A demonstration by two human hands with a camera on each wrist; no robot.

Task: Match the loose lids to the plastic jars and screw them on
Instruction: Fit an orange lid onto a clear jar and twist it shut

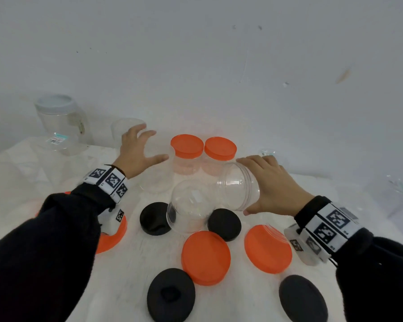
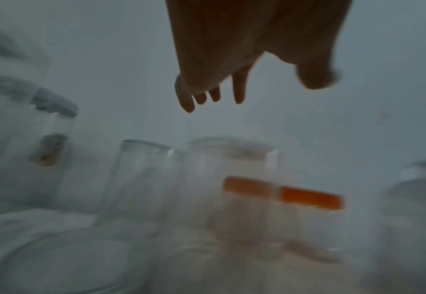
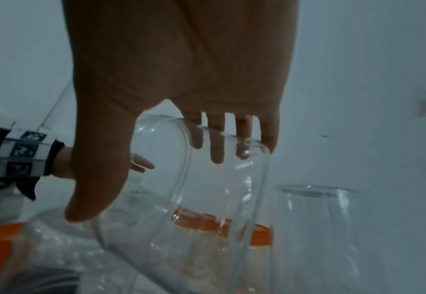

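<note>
While my right hand [image 1: 272, 184] grips a clear jar [image 1: 239, 185] tilted above the black lids [image 1: 155, 218], I spread my empty left hand [image 1: 137, 152] toward another jar [image 1: 155, 180] (uncapped), so choosing matching lids comes next.

The left hand [image 2: 234, 49] reaches in from the top edge with its fingers [image 2: 239, 89] spread and relaxed, holding nothing — it hangs clear above everything below. Beneath it stand blurred clear jars: two uncapped ones side by side, the left jar [image 2: 141, 183] and the wider jar [image 2: 229, 159], and behind and to their right two jars capped with orange lids [image 2: 309, 199], one seen through the wider jar. At far left a tall jar with a grey lid [image 2: 53, 103] carries a brownish tag — all against a pale wall [image 2: 106, 59].
</note>
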